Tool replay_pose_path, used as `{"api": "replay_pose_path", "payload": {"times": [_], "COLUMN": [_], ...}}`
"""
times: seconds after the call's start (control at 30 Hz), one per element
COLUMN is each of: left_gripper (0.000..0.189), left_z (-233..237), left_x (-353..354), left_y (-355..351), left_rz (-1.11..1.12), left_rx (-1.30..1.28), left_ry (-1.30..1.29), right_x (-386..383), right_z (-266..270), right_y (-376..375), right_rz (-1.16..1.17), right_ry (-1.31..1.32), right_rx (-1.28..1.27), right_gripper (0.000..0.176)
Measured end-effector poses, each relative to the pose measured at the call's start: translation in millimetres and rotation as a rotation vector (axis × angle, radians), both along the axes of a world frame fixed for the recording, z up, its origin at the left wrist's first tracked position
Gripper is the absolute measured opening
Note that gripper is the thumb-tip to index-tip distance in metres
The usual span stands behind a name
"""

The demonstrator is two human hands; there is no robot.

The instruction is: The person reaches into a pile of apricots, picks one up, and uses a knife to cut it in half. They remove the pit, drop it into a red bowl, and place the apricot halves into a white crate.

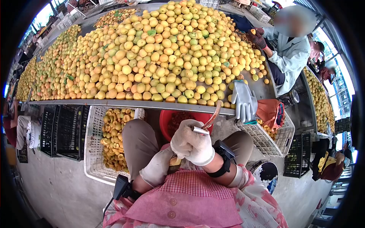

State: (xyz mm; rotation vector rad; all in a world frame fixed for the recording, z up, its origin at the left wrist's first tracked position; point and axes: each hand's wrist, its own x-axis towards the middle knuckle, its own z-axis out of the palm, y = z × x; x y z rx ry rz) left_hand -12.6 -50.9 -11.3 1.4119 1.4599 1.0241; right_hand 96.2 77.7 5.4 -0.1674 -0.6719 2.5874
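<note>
My right hand (192, 142), in a white glove, is closed around a curved brown tool (213, 116) with a pale, shiny piece (200, 130) by the fist. Its exact kind does not show. Below and to the left, my left hand (159, 166), also gloved, has its fingers partly hidden behind the right one. At its fingers is a yellow piece of apricot (175, 161). Both hands are over my lap, in front of a red basin (163, 127) with dark reddish bits. Beyond the table's edge, whole apricots (152, 57) lie in a large heap.
A white crate (89, 152) of cut apricots stands left of my knees, another white crate (287, 140) at right under an orange cloth (269, 112). Grey gloves (243, 99) lie on the metal table (133, 103). A bucket (266, 174) stands lower right. A co-worker (291, 57) sits at right.
</note>
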Motion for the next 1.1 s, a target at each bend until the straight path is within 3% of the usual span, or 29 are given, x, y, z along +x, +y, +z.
{"api": "replay_pose_path", "payload": {"times": [0.03, 0.1, 0.13, 0.2, 0.4, 0.47, 0.57, 0.73, 0.83, 0.9, 1.03, 1.1], "left_gripper": [0.031, 0.031, 0.031, 0.028, 0.036, 0.038, 0.043, 0.039, 0.032, 0.028, 0.032, 0.041], "left_z": [1, 4, 3, -1, 1, -8, -7, 0, -9, -5, -20, -23], "left_x": [1, 3, 3, 2, 2, 2, 1, -1, 0, 6, 9, 15], "left_y": [-1, -1, -1, -1, 3, 1, 1, 6, 7, 6, -2, 1], "left_rz": [0.001, 0.095, 0.093, -0.017, -0.059, -0.05, -0.012, 0.001, -0.089, 0.048, -0.017, 0.101], "left_rx": [-0.002, -0.415, -0.415, -0.041, -0.119, -0.047, 0.006, -0.121, -0.009, -0.409, -0.311, -0.283], "left_ry": [-0.003, -0.551, -0.552, -0.065, -0.216, -0.116, -0.029, -0.039, 0.093, -0.251, -0.212, -0.691], "right_x": [0, 1, 0, 1, 0, -1, -2, 1, -6, -3, 0, 1], "right_z": [7, 18, 21, 19, 8, 8, 15, 16, 23, 14, 12, 14], "right_y": [1, 6, 4, 7, 13, 14, 14, 11, -6, -7, -5, 2], "right_rz": [0.001, -0.01, -0.047, -0.038, -0.005, 0.02, -0.028, 0.009, -0.11, -0.085, -0.098, -0.07], "right_ry": [-0.003, 0.05, 0.039, 0.066, 0.16, 0.197, 0.05, -0.097, -0.245, -0.201, -0.166, -0.057], "right_rx": [-0.002, 0.106, 0.087, 0.079, -0.002, -0.007, -0.076, 0.138, 0.117, 0.024, 0.053, 0.085], "right_gripper": [0.025, 0.033, 0.038, 0.038, 0.039, 0.039, 0.039, 0.022, 0.03, 0.031, 0.031, 0.034]}}
